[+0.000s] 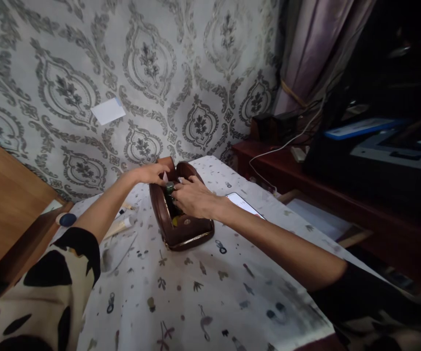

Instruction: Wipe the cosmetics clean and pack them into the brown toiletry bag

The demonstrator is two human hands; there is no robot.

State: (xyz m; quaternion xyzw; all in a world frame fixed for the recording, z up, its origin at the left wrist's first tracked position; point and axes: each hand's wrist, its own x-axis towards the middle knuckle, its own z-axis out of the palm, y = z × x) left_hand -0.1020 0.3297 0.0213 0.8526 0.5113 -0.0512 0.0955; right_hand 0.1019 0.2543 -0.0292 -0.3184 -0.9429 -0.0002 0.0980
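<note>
A brown zippered bag (162, 209) stands unzipped on the white patterned cloth (181, 297), with small items inside it, among them a green-capped container (170, 186). My left hand (151, 173) rests at the bag's far left rim, its fingers bent over the opening by a small pale pink item; whether they grip anything is not clear. Reaching in from the right, my right hand (191, 197) lies over the opening beside the green cap, fingers curled down, their tips partly hidden. Something small and whitish shows near its fingers.
A lit phone (245, 204) lies right of the bag. To the left are a cream tube (122, 225), a clear bag (117, 251) and a round dark-blue item (67, 219). An open drawer (320, 217) and dark red furniture (276, 161) stand at the right.
</note>
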